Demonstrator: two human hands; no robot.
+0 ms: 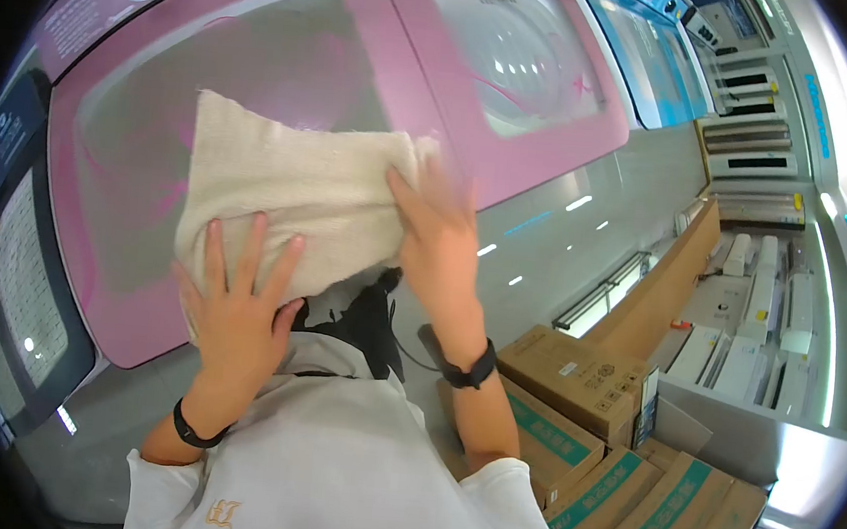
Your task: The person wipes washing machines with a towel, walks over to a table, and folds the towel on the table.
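Head view: a cream cloth (297,170) lies folded over the near part of the left window (261,48) of a pink appliance (403,24). The left hand (245,315) rests on the cloth's near left part—fingers spread. The right hand (440,241), partly blurred, touches the cloth's right edge with its index finger extended; whether it pinches the fabric cannot be told. A blue appliance (649,49) stands at far right; cardboard boxes (574,376) are stacked at near right.
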